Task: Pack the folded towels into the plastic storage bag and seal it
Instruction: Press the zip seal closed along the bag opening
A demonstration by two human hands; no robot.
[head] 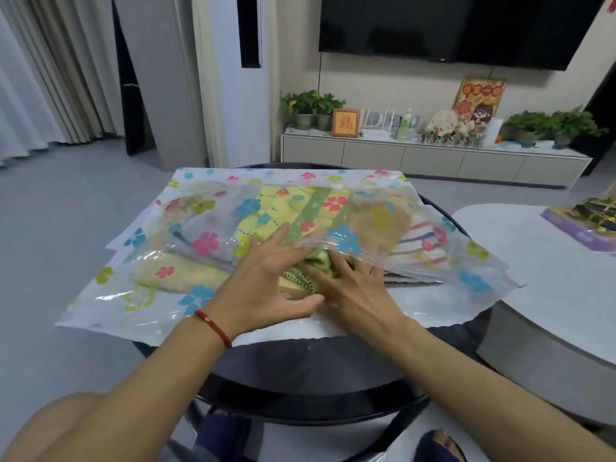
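Note:
A clear plastic storage bag [186,285] printed with coloured flowers lies across a small round dark table [300,371]. Several folded towels show through it: a yellow-green one [283,208], a pale yellow one [180,273] at the left, a tan one [380,225] and a striped one [423,243] at the right. The bag's mouth faces me and gapes in the middle. My left hand [263,281] lies flat, fingers spread, on the bag and on a green towel [300,278] at the mouth. My right hand [353,285] presses on that towel, fingers under the upper plastic flap.
A white oval table [533,261] with a purple and gold box [586,225] stands close on the right. Beyond are a low TV cabinet [433,158] with plants and ornaments, a wall TV and curtains. Grey floor lies to the left; my feet are under the table.

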